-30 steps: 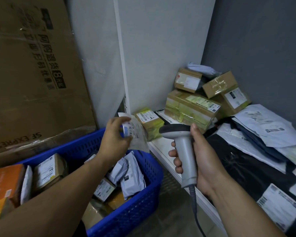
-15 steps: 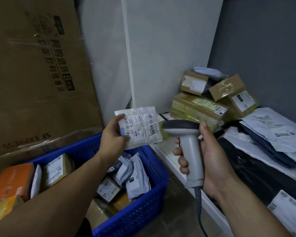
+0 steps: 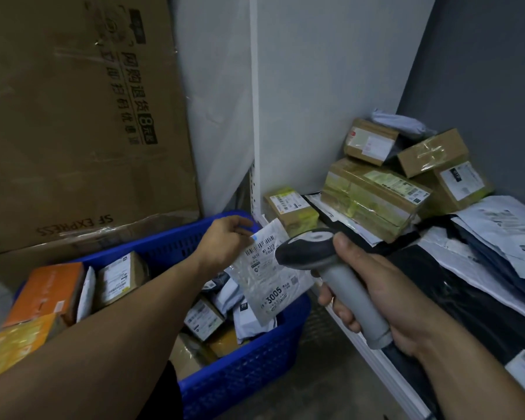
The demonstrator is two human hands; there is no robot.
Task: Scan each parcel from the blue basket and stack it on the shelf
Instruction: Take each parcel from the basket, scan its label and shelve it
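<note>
Pinching a floppy white parcel [image 3: 267, 286] by its top edge, the left hand [image 3: 222, 241] has it dangling just above the blue basket [image 3: 249, 359] in the lower middle of the frame. The right hand [image 3: 385, 295] is wrapped around the grey scanner [image 3: 331, 277], whose head sits right beside the label. My worry is that the bag looks crinkly and shiny, so glare or a fold across the barcode could mean a missed read. A fingertip grip on slick plastic could also slip and drop it among the unscanned ones. On the right, the boxes [image 3: 373, 195] on the shelf [image 3: 388, 371] look tilted, so adding more might topple them.
</note>
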